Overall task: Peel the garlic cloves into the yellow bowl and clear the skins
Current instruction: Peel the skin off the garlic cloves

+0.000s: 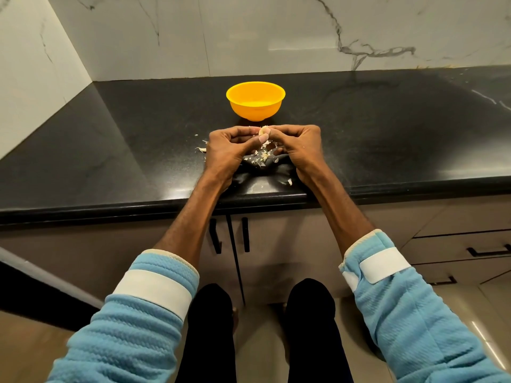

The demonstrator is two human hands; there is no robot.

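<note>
I see my left hand (225, 149) and right hand (297, 146) both pinching one garlic clove (263, 130); skins (262, 156) lie under them; the yellow bowl (255, 100) sits behind.

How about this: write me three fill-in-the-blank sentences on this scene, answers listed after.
1. The left hand and right hand pinch one garlic clove just in front of the ____ bowl.
2. Loose skins lie on the ____ countertop beneath the hands.
3. The bowl stands ____ from the person than the hands do.
Answers: yellow; black; farther.
</note>
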